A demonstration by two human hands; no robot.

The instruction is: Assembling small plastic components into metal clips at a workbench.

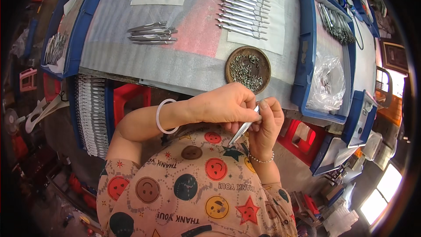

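Note:
My left hand [226, 104], with a pale bangle on its wrist, is closed in a pinch at the upper end of a slim silver metal piece [240, 133]. My right hand [269, 122], wearing a beaded bracelet, grips the same piece from the right. The piece slants down to the left in front of my shirt, and my fingers hide its upper end. Just beyond my hands stands a round brown bowl [265, 66] holding many small metal pins [244, 71].
Slim silver tools [245, 11] lie in a row on white sheeting. Left of them sits a pile of flat metal pieces [152, 34]. Blue trays [302, 72] flank the table; the right one holds metal parts [335, 23] and a clear plastic bag [326, 83]. Red stools [302, 138] stand below.

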